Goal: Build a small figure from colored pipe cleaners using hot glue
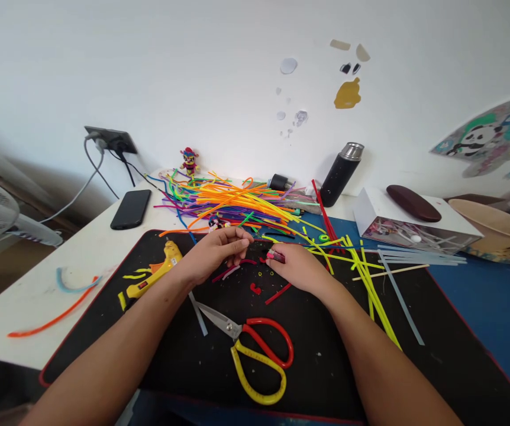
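Note:
My left hand (218, 247) rests on the black mat (184, 367), fingers curled over thin pink and dark red pipe-cleaner pieces (231, 271). My right hand (297, 266) lies just to the right, its fingertips pinched on a small dark red piece (276, 255). Short red bits (255, 289) lie between and below the hands. A pair of scissors (255, 349) with one red and one yellow handle lies open on the mat, nearer to me. A yellow glue gun (157, 273) sits left of my left hand.
A heap of coloured pipe cleaners (232, 204) lies behind the hands, with yellow sticks (370, 290) spread to the right. A black phone (131, 209), a black flask (340, 174), a white box (410, 228) and a small toy figure (189, 160) stand near the wall.

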The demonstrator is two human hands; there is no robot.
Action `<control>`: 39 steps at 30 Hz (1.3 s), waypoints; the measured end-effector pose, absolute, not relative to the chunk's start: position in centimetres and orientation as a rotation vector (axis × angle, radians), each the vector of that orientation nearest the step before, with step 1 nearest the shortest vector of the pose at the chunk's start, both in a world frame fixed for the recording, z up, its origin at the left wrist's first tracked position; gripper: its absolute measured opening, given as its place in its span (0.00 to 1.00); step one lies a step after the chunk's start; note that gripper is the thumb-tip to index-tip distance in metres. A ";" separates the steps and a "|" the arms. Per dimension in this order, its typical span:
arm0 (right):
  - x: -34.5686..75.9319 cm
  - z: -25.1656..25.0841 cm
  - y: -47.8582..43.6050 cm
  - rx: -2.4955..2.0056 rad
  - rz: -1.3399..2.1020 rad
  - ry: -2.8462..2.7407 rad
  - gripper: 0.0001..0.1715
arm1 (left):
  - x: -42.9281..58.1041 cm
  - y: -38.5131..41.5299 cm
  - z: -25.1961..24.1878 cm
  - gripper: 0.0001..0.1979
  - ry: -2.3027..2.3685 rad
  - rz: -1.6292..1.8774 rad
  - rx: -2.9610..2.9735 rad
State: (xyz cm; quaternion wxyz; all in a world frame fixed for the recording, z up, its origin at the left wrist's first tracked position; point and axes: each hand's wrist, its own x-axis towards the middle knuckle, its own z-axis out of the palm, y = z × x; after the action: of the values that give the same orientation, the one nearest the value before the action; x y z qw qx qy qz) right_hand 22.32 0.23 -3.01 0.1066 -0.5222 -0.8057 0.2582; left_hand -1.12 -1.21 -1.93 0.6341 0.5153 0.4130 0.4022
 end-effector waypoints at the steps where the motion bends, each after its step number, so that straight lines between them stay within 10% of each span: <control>1: 22.3 -3.0 0.2 -1.550 0.737 -2.382 0.12 | -1.1 -1.2 -1.9 0.20 0.947 0.918 1.178; 39: 20.6 -2.3 -1.0 -1.418 0.642 -2.170 0.10 | -0.2 -2.8 -1.9 0.07 1.065 0.152 2.391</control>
State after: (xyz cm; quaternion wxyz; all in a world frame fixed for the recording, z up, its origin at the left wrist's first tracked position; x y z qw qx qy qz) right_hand 20.57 -0.98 -2.32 0.2333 -0.5163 -0.7902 0.2336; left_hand -0.23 -2.79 -1.89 0.2567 0.8813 0.3927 0.0560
